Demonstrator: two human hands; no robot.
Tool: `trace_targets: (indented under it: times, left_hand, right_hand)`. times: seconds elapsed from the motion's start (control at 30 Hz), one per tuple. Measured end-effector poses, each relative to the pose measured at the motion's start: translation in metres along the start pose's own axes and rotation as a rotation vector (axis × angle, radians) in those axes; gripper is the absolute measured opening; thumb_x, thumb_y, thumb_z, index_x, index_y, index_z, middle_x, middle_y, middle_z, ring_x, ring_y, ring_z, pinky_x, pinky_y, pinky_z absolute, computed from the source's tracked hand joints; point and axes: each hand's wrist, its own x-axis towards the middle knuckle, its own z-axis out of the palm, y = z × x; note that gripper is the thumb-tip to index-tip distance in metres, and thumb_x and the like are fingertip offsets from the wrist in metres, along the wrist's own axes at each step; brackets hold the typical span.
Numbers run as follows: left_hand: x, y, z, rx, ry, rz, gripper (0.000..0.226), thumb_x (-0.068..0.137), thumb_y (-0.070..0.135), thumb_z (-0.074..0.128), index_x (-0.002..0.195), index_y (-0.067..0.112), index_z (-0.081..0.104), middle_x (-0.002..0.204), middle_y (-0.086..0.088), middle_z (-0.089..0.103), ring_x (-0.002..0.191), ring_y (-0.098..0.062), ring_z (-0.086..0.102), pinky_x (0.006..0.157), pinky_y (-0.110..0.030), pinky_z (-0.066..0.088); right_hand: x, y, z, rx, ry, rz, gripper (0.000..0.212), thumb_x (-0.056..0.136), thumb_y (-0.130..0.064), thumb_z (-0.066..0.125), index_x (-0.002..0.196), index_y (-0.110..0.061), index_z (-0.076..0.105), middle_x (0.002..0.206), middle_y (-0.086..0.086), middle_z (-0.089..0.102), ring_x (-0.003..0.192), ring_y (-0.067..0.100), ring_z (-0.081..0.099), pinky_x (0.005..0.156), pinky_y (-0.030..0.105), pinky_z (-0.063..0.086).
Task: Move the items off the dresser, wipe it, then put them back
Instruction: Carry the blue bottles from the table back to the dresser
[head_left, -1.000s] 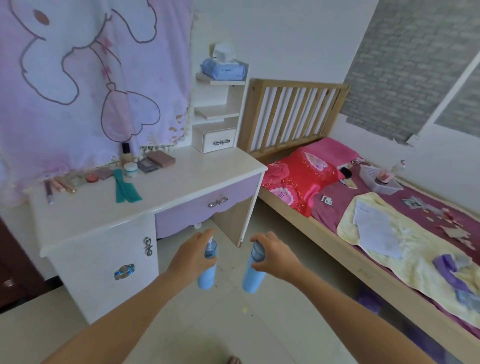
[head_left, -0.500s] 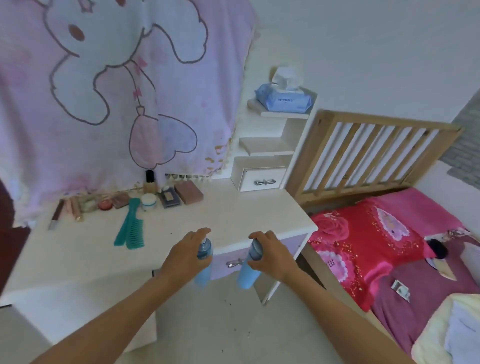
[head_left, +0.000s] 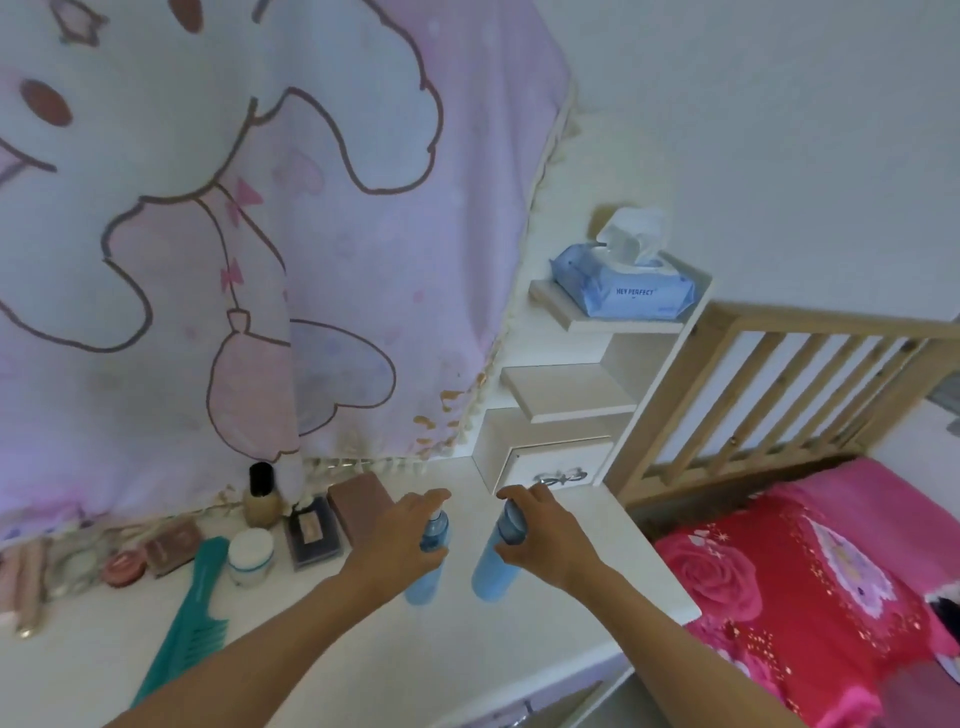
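My left hand (head_left: 400, 540) grips a light blue bottle (head_left: 427, 571) by its top, and my right hand (head_left: 545, 535) grips a second light blue bottle (head_left: 491, 571) the same way. Both bottles are upright over the white dresser top (head_left: 587, 582), near its middle right; I cannot tell whether their bases touch it. Along the back edge lie a teal comb (head_left: 192, 613), a small white jar (head_left: 251, 556), a dark compact (head_left: 311, 530), a brown box (head_left: 361, 501), a black-capped bottle (head_left: 261, 496) and several small cosmetics (head_left: 124, 569).
A pink cartoon cloth (head_left: 249, 234) hangs behind the dresser. Small shelves with a drawer (head_left: 550, 470) stand at the back right, with a pack of wet wipes (head_left: 623, 288) on top. A wooden bed frame (head_left: 779, 395) and red bedding (head_left: 810, 597) lie to the right.
I have stepped closer to the dresser. Both hands have carried the blue bottles from in front of the drawer up and over the dresser top.
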Motion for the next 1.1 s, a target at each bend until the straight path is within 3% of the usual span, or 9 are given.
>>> trace_targets:
  times: [0.17, 0.4, 0.6, 0.8, 0.9, 1.03, 1.1]
  left_hand:
    - [0.051, -0.013, -0.001, -0.044, -0.002, -0.027, 0.062, 0.085, 0.015, 0.061, 0.138, 0.024, 0.031, 0.132, -0.003, 0.044, 0.114, -0.015, 0.045, 0.085, -0.009, 0.026]
    - [0.099, -0.025, 0.003, -0.050, -0.026, -0.085, 0.062, 0.086, 0.016, 0.059, 0.140, 0.024, 0.029, 0.130, -0.002, 0.045, 0.116, -0.018, 0.046, 0.093, -0.021, 0.035]
    - [0.142, -0.043, -0.014, 0.059, 0.031, -0.115, 0.058, 0.085, 0.015, 0.060, 0.136, 0.023, 0.033, 0.118, -0.007, 0.049, 0.107, -0.022, 0.051, 0.084, -0.021, 0.037]
    - [0.158, -0.061, -0.012, 0.066, 0.115, -0.172, 0.058, 0.086, 0.015, 0.059, 0.137, 0.025, 0.032, 0.116, -0.006, 0.049, 0.104, -0.019, 0.050, 0.082, -0.015, 0.032]
    - [0.165, -0.066, -0.010, 0.079, 0.109, -0.154, 0.057, 0.086, 0.013, 0.059, 0.136, 0.023, 0.033, 0.107, -0.003, 0.045, 0.101, -0.019, 0.049, 0.083, -0.020, 0.035]
    - [0.174, -0.073, -0.007, -0.006, 0.144, -0.139, 0.061, 0.084, 0.005, 0.061, 0.121, 0.045, 0.033, 0.119, -0.018, 0.050, 0.111, -0.029, 0.050, 0.093, -0.030, 0.038]
    - [0.176, -0.075, -0.007, 0.040, 0.142, -0.144, 0.059, 0.084, 0.008, 0.061, 0.128, 0.041, 0.038, 0.123, -0.015, 0.049, 0.113, -0.027, 0.050, 0.094, -0.028, 0.038]
  right_hand:
    - [0.035, 0.012, 0.009, 0.010, -0.008, 0.042, 0.057, 0.079, -0.024, 0.064, 0.131, -0.024, 0.038, 0.117, 0.004, 0.043, 0.097, 0.025, 0.055, 0.078, 0.025, 0.044]
    - [0.095, 0.030, 0.005, -0.056, -0.080, -0.047, 0.059, 0.079, -0.024, 0.064, 0.133, -0.025, 0.038, 0.122, 0.005, 0.044, 0.103, 0.023, 0.055, 0.084, 0.028, 0.046]
    - [0.153, 0.027, 0.001, -0.116, -0.086, -0.193, 0.057, 0.081, -0.025, 0.062, 0.133, -0.022, 0.038, 0.123, 0.006, 0.043, 0.100, 0.026, 0.056, 0.076, 0.027, 0.044]
    - [0.196, 0.027, 0.017, -0.045, -0.092, -0.180, 0.056, 0.078, -0.023, 0.064, 0.129, -0.019, 0.041, 0.121, 0.010, 0.045, 0.099, 0.028, 0.056, 0.078, 0.027, 0.046]
    - [0.209, 0.028, 0.022, -0.041, -0.096, -0.182, 0.058, 0.078, -0.023, 0.065, 0.130, -0.019, 0.040, 0.122, 0.010, 0.045, 0.098, 0.029, 0.056, 0.080, 0.031, 0.048]
    - [0.223, 0.030, 0.027, 0.003, -0.073, -0.207, 0.066, 0.077, -0.021, 0.066, 0.135, -0.025, 0.036, 0.125, 0.009, 0.044, 0.103, 0.028, 0.055, 0.087, 0.031, 0.048]
    - [0.228, 0.030, 0.029, 0.014, -0.065, -0.214, 0.065, 0.078, -0.023, 0.067, 0.135, -0.025, 0.036, 0.128, 0.008, 0.043, 0.104, 0.027, 0.056, 0.089, 0.030, 0.047]
